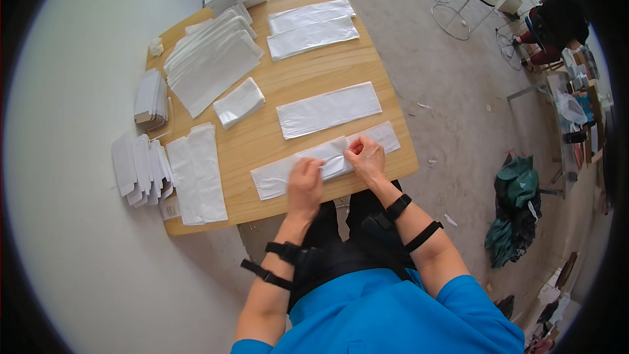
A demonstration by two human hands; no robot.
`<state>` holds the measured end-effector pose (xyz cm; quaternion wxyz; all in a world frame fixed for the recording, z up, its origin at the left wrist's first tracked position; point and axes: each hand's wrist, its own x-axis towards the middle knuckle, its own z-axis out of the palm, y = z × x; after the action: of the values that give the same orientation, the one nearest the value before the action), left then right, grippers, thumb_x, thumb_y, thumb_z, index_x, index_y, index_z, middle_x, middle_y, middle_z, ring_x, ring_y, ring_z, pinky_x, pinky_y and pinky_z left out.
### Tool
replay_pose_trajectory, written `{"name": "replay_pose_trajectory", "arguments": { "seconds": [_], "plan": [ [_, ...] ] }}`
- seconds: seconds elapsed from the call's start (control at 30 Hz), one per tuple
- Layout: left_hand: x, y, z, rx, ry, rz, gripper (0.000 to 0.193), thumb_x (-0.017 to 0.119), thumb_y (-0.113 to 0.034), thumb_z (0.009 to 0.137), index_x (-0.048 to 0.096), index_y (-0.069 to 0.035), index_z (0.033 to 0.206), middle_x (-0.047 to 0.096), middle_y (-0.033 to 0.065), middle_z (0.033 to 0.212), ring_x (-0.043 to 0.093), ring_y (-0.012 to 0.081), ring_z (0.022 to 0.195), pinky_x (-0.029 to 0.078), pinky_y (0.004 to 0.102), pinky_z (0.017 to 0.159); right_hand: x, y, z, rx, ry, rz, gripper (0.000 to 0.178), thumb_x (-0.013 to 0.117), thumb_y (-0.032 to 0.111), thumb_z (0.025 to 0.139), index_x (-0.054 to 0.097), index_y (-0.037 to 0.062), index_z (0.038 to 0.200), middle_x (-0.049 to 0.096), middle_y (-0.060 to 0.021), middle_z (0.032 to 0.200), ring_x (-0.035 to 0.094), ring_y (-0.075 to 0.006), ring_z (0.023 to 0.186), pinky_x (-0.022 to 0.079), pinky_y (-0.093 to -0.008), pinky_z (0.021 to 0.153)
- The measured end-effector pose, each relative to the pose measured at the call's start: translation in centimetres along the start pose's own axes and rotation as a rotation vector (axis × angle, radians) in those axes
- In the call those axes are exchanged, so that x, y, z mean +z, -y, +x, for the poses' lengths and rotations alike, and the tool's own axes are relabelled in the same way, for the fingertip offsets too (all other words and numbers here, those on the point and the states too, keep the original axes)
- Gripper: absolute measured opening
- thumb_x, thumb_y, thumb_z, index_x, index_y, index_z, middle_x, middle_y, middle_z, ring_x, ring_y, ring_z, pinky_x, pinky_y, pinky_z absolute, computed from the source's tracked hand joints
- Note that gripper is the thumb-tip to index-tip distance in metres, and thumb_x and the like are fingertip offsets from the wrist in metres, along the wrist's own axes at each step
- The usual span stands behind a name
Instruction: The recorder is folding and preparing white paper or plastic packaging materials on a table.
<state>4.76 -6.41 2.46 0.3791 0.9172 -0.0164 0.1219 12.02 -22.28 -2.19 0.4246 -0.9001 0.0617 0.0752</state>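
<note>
Two hands are working over a long white bag (274, 182) at the near edge of the counter (244, 147).
The left hand (305, 187) is hovering or touching beside a small bag (335, 164), which is lying across the long one; it is blurring, so I cannot tell its grip. The right hand (365, 157) is pinching the small bag's right end, perhaps for keeping it steady. Around them, folded cartons (139, 164) are leaning at the left, a fan of white bags (213, 69) and a small pile (239, 103) are lying within reach, and a second long bag (331, 110) is resting just beyond, probably narrowing the working space. At the right, a green sack (517, 180) is slumping on the floor (445, 115).
</note>
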Motion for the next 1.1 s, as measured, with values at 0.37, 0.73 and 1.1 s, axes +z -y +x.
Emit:
{"name": "replay_pose_trajectory", "arguments": {
  "seconds": [0.37,0.73,1.1],
  "plan": [
    [4.5,2.9,0.3,-0.157,0.195,-0.213,0.014,0.063,-0.001,0.08,0.067,-0.005,0.094,0.06,0.0079,0.087,0.06,0.0215,0.083,0.049,0.0324,0.076,-3.0,-1.7,-2.3,0.021,0.191,0.334,0.022,0.071,0.018,0.079,0.063,0.0008,0.091,0.069,-0.0073,0.076,0.066,-0.0121,0.067,0.052,-0.027,0.063],
    [4.3,1.2,1.1,-0.165,0.205,-0.148,0.018,0.074,-0.02,0.078,0.072,-0.011,0.093,0.06,0.0039,0.08,0.057,0.02,0.079,0.048,0.0324,0.073,-2.0,0.0,-4.0,-0.075,0.049,0.291,0.015,0.066,0.005,0.078,0.06,0.0043,0.092,0.066,-0.0059,0.074,0.06,-0.0134,0.058,0.048,-0.0282,0.056],
    [4.5,0.9,1.3,-0.203,0.18,-0.134,0.015,0.07,-0.024,0.082,0.071,-0.01,0.084,0.062,0.0049,0.073,0.056,0.0209,0.071,0.046,0.0349,0.068,-1.3,0.1,-3.9,-0.279,0.014,0.072,0.015,0.067,0.008,0.079,0.057,0.007,0.091,0.065,-0.0113,0.077,0.064,-0.0314,0.07,0.049,-0.0399,0.061]
  ]
}}
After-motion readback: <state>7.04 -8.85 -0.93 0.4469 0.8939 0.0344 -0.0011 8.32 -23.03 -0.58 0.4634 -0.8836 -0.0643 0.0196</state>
